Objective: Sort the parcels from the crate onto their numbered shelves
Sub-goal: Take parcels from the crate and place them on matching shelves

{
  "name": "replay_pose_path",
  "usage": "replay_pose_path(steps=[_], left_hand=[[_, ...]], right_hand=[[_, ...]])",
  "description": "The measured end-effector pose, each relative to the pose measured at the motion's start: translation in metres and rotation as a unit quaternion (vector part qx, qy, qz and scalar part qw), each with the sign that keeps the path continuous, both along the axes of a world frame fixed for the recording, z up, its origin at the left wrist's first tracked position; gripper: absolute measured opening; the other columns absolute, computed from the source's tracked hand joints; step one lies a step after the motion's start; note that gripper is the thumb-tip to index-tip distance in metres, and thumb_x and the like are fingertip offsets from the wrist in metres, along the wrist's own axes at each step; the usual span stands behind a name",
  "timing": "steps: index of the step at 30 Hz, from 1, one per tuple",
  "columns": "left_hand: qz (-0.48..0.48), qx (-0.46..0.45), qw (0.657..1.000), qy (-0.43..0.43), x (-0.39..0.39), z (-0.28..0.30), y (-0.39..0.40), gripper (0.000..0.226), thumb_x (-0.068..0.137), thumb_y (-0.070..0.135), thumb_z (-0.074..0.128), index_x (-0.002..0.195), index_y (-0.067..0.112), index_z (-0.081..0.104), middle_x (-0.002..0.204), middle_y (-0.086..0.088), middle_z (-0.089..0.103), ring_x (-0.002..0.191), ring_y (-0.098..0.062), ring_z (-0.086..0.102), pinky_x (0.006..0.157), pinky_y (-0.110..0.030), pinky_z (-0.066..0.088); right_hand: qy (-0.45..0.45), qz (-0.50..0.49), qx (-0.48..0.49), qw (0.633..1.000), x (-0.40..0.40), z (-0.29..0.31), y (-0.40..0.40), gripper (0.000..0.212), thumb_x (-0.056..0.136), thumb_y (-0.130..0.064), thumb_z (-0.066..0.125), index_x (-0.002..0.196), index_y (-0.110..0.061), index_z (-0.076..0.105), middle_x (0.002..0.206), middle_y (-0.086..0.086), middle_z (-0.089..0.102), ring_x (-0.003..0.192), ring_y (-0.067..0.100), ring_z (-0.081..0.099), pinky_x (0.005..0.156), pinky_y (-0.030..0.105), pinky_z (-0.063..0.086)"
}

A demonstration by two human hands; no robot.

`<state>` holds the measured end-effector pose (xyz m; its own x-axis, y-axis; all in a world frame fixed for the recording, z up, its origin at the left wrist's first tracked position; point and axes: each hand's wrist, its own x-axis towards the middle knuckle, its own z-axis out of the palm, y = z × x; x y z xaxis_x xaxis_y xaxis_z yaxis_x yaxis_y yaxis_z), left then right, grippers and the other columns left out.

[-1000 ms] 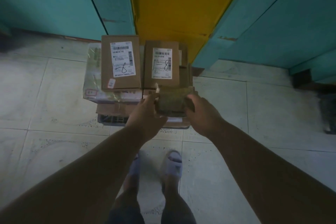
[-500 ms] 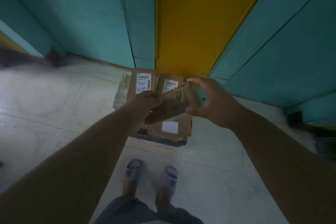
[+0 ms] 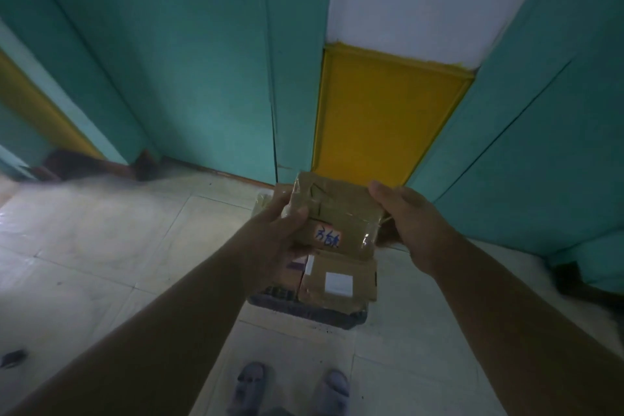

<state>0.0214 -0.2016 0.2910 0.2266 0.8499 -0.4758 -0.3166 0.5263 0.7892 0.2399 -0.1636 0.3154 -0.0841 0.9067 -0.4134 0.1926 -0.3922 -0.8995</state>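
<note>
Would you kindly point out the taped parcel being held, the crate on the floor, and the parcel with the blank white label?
taped parcel [image 3: 341, 213]: head view, middle of its brown taped face.
crate [image 3: 314, 312]: head view, dark front rim.
parcel with the blank white label [image 3: 363, 275]: head view, cardboard right of the label.

Dim, flat indoor light with a blue-green cast; the frame's left and right edges smear with motion blur, and wide-angle distortion bends straight lines.
</note>
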Motion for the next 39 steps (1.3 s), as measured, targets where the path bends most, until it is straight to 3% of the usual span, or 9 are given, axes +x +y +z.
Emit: replay_pose_path(steps=[3, 6, 8, 13, 18, 26, 29, 34, 39], left_hand=[[0.022, 0.011, 0.999, -0.031, -0.019, 0.011, 0.004, 0.045, 0.084, 0.024, 0.062, 0.125, 0.007, 0.056, 0.124, -0.024, 0.063, 0.108, -0.036, 0.067, 0.089, -0.046, 0.057], [0.033, 0.017, 0.999, -0.012, -0.037, 0.013, 0.008, 0.053, 0.082, 0.03, 0.064, 0.128, 0.005, 0.054, 0.123, -0.025, 0.064, 0.111, -0.04, 0.065, 0.099, -0.058, 0.05], [0.069, 0.017, 0.997, -0.037, -0.045, 0.013, 0.009, 0.061, 0.081, 0.032, 0.066, 0.134, 0.006, 0.049, 0.126, -0.023, 0.063, 0.11, -0.038, 0.066, 0.096, -0.053, 0.053], [0.002, -0.001, 1.0, -0.015, -0.041, 0.007, 0.0, 0.032, 0.092, 0.026, 0.062, 0.12, 0.013, 0.062, 0.118, -0.007, 0.072, 0.108, -0.022, 0.069, 0.094, -0.036, 0.053], [0.031, -0.052, 0.997, 0.041, -0.059, -0.025, -0.005, 0.032, 0.091, 0.023, 0.065, 0.121, 0.014, 0.06, 0.111, -0.008, 0.074, 0.103, -0.028, 0.071, 0.094, -0.049, 0.054], [0.053, -0.111, 0.989, 0.083, -0.049, -0.099, -0.018, 0.024, 0.094, 0.01, 0.059, 0.118, 0.011, 0.057, 0.118, -0.015, 0.068, 0.109, -0.03, 0.067, 0.099, -0.045, 0.052], [0.053, -0.132, 0.986, 0.087, -0.037, -0.123, -0.015, 0.023, 0.094, 0.008, 0.058, 0.117, 0.012, 0.057, 0.113, -0.012, 0.069, 0.098, -0.023, 0.071, 0.084, -0.033, 0.058], [0.086, -0.17, 0.977, 0.1, -0.021, -0.175, 0.001, 0.027, 0.094, 0.013, 0.059, 0.122, 0.013, 0.057, 0.119, -0.012, 0.068, 0.107, -0.027, 0.068, 0.093, -0.04, 0.055], [0.112, -0.182, 0.973, 0.09, -0.003, -0.212, 0.005, 0.028, 0.097, 0.013, 0.054, 0.124, 0.016, 0.056, 0.12, -0.009, 0.069, 0.111, -0.027, 0.066, 0.098, -0.042, 0.052]], right_hand=[[0.023, -0.01, 0.0, 1.0, -0.019, 0.004, -0.007, 0.075, 0.068, -0.072, 0.071, 0.102, -0.007, 0.056, 0.086, 0.024, 0.066, 0.074, 0.035, 0.066, 0.079, 0.06, 0.056], [0.037, 0.009, 0.025, 0.999, -0.036, 0.014, -0.01, 0.047, 0.078, -0.051, 0.065, 0.099, -0.011, 0.055, 0.066, -0.003, 0.066, 0.064, 0.016, 0.064, 0.063, 0.036, 0.057], [0.047, -0.019, 0.043, 0.998, -0.05, 0.015, -0.013, 0.033, 0.089, -0.033, 0.068, 0.102, -0.007, 0.054, 0.069, 0.0, 0.068, 0.06, 0.013, 0.066, 0.054, 0.027, 0.054], [0.109, -0.155, 0.026, 0.982, -0.089, -0.011, -0.037, 0.033, 0.088, -0.025, 0.073, 0.104, -0.004, 0.054, 0.09, 0.015, 0.069, 0.081, 0.028, 0.072, 0.074, 0.044, 0.061], [-0.031, -0.175, -0.029, 0.984, -0.07, -0.063, -0.057, 0.035, 0.084, -0.051, 0.064, 0.087, -0.016, 0.059, 0.086, 0.005, 0.062, 0.082, 0.021, 0.059, 0.074, 0.039, 0.051], [-0.229, -0.108, -0.13, 0.959, -0.024, -0.186, -0.069, 0.031, 0.084, -0.045, 0.068, 0.091, -0.015, 0.062, 0.094, 0.012, 0.069, 0.09, 0.032, 0.068, 0.085, 0.052, 0.058], [-0.259, -0.067, -0.149, 0.952, -0.019, -0.224, -0.06, 0.034, 0.089, -0.042, 0.068, 0.11, -0.017, 0.057, 0.109, 0.005, 0.066, 0.096, 0.024, 0.063, 0.084, 0.039, 0.054], [-0.474, 0.139, -0.021, 0.869, -0.007, -0.281, -0.038, 0.054, 0.087, -0.041, 0.07, 0.134, -0.02, 0.054, 0.13, 0.009, 0.056, 0.117, 0.027, 0.055, 0.091, 0.032, 0.045], [-0.544, 0.109, -0.114, 0.824, 0.023, -0.318, -0.014, 0.069, 0.087, -0.054, 0.064, 0.142, -0.023, 0.036, 0.133, 0.017, 0.047, 0.117, 0.036, 0.051, 0.096, 0.045, 0.046]])
